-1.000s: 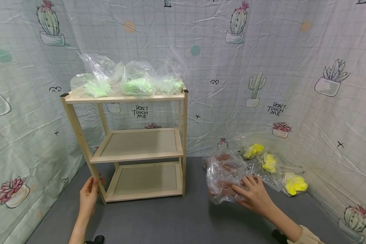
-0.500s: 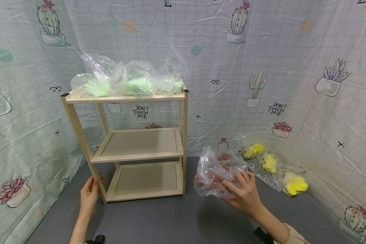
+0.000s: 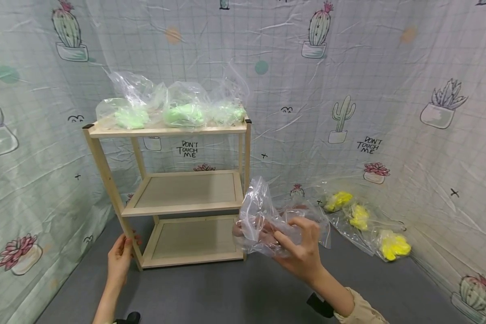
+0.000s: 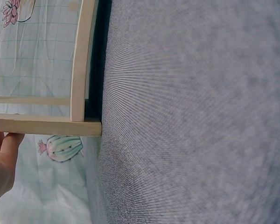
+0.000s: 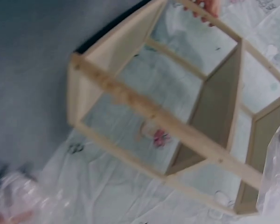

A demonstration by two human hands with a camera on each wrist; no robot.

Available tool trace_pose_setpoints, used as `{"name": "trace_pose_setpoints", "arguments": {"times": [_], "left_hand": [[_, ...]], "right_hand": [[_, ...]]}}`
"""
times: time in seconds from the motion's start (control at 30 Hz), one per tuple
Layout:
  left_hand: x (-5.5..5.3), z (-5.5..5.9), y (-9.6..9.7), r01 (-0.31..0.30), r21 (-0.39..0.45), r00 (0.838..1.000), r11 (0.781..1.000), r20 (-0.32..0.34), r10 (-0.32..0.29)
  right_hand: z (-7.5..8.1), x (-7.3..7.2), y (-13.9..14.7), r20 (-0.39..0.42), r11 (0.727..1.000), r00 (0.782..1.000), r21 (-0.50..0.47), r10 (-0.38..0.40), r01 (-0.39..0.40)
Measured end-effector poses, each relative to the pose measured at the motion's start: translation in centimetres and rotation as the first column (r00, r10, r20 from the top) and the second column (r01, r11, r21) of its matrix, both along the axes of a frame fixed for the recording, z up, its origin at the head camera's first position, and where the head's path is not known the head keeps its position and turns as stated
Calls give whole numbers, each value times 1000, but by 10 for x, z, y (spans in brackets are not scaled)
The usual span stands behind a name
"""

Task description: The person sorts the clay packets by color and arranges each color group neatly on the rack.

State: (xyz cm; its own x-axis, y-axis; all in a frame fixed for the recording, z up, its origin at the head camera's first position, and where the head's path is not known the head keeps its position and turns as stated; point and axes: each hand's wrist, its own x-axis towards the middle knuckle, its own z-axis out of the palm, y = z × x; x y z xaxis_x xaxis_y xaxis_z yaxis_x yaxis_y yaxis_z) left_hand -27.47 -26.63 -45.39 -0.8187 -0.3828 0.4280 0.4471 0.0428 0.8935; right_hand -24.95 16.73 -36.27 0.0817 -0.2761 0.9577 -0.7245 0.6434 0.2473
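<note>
My right hand (image 3: 303, 247) pinches a clear plastic bag (image 3: 256, 225) with reddish-brown lumps inside. This bag is raised in front of the lower right post of a wooden three-tier shelf (image 3: 182, 209), overlapping it in the head view. In the right wrist view, part of the clear bag (image 5: 276, 179) shows at the right edge. My left hand (image 3: 119, 258) holds the shelf's left front post (image 3: 105, 173) low down, its thumb against the wood. The left wrist view shows the same hand (image 4: 2, 161) at that post (image 4: 32, 125).
Bags with light green contents (image 3: 186, 112) sit on the top tier. Behind my right hand lies another clear bag with reddish-brown contents (image 3: 303, 211). Bags with yellow contents (image 3: 358, 218) lie at the right on the grey table (image 3: 210, 292). Patterned cloth (image 3: 283, 90) surrounds everything.
My right hand has lifted the bag of reddish-brown lumps and carried it left toward the shelf, uncovering the bag behind. My left hand has stayed on the post.
</note>
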Motion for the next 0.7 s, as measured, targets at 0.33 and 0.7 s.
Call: {"name": "trace_pose_setpoints", "arguments": {"times": [0.33, 0.7], "left_hand": [[1, 2, 1, 15, -1, 1000, 1000, -7, -15], [-2, -1, 0, -11, 11, 1000, 1000, 21, 11]], "right_hand": [[15, -7, -51, 1, 997, 999, -71, -41, 41], [23, -29, -100, -52, 991, 989, -20, -136, 135]]}}
